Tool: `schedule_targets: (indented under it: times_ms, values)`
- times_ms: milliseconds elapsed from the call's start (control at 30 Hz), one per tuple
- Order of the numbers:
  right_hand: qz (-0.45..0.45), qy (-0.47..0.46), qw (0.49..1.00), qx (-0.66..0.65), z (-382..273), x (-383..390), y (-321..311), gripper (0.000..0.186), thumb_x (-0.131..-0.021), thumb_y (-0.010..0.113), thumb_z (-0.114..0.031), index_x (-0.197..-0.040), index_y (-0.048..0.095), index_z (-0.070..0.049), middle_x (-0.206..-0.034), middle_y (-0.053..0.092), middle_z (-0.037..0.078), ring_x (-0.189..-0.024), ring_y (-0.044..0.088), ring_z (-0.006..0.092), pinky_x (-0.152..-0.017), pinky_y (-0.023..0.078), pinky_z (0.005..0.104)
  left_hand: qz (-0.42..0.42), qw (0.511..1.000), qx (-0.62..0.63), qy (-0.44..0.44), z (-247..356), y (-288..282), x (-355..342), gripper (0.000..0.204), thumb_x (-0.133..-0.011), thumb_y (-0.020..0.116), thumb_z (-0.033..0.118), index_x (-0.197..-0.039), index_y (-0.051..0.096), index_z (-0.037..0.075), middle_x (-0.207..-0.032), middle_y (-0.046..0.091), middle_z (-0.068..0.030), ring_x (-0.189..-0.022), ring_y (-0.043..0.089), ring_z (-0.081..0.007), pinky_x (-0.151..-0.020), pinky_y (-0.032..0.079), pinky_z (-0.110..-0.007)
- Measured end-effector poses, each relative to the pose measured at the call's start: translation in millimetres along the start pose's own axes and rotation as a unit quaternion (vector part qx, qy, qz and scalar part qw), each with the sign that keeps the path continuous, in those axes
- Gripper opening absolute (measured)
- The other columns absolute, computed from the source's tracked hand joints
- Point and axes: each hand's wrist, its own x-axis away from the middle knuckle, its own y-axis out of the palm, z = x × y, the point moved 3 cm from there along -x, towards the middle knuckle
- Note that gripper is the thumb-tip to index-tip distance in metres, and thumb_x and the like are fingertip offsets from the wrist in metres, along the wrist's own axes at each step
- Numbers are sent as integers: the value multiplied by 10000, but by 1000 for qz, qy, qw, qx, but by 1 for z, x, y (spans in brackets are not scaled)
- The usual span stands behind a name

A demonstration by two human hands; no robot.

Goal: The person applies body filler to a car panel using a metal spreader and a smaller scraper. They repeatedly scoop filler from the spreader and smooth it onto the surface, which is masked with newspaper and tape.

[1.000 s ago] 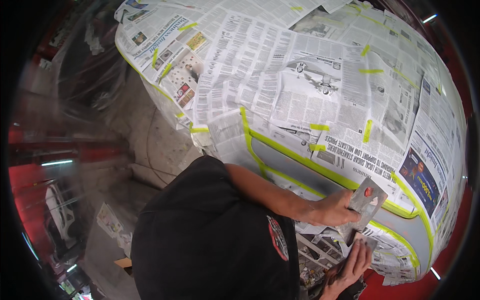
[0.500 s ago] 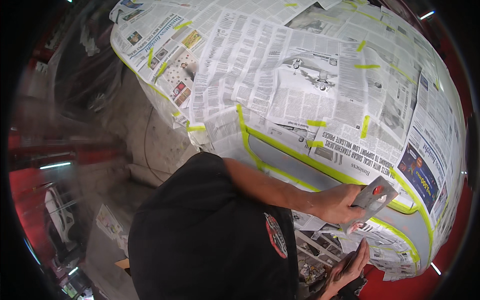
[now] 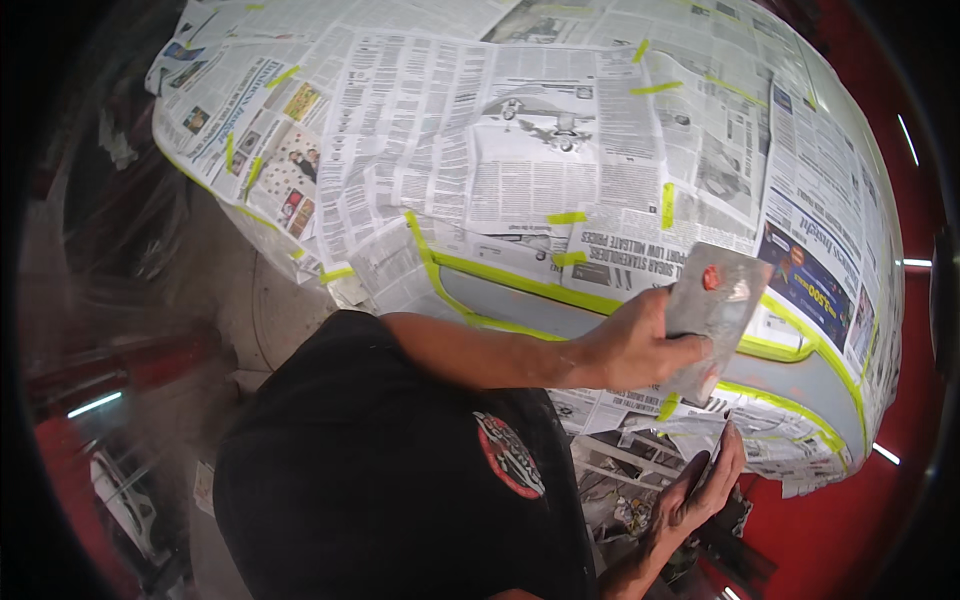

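Plate, right of centre: I see the left hand pinching its left edge, thumb on top. Nearer, the right hand has fingers together; I can't tell whether they hold anything. The grey panel curves rightward.

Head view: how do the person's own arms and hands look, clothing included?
The left hand and right hand are ungloved. A black short-sleeved fabric shirt with a rounded red-and-white printed emblem leaves the left forearm bare; the visible right forearm is bare too.
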Motion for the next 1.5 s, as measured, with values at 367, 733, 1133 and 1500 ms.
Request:
schedule_targets:
  times_ms: [367, 733, 1133, 1500]
  values:
    - [-65, -37, 996, 43, 18, -15, -14, 652, -578, 622, 65, -1214, 648, -77, -1192, 617, 77, -1086, 541, 340, -922, 425, 455, -84, 985, 82, -127, -26, -6, 2, 355, -894, 597, -3, -1244, 542, -21, -1130, 651, -75, -1022, 620, -147, -885, 512, -330]
    - [-200, -110, 973, 17, 2, -22, -24, 715, -585, 661, 46, -1271, 639, -153, -1242, 612, 25, -1105, 543, 298, -929, 421, 448, -68, 989, -28, -129, -28, -3, 14, 378, -916, 594, 18, -1282, 504, -19, -1143, 639, -102, -1024, 627, -167, -885, 529, -330]
    - [-82, -76, 989, 92, 16, 8, -7, 799, -556, 704, -14, -1337, 559, -108, -1240, 572, 61, -1116, 521, 315, -946, 421, 484, -52, 980, 34, -187, -7, 4, 2, 357, -896, 608, -23, -1248, 545, -19, -1113, 662, -99, -979, 654, -173, -869, 544, -340]
    - [-131, -59, 989, 14, 19, 10, 11, 793, -599, 703, -26, -1363, 527, -151, -1320, 532, 41, -1136, 505, 310, -963, 391, 479, 4, 986, -156, 51, 13, 10, 7, 208, -946, 609, 76, -1117, 625, -41, -1012, 679, -72, -893, 625, -117, -789, 502, -263]
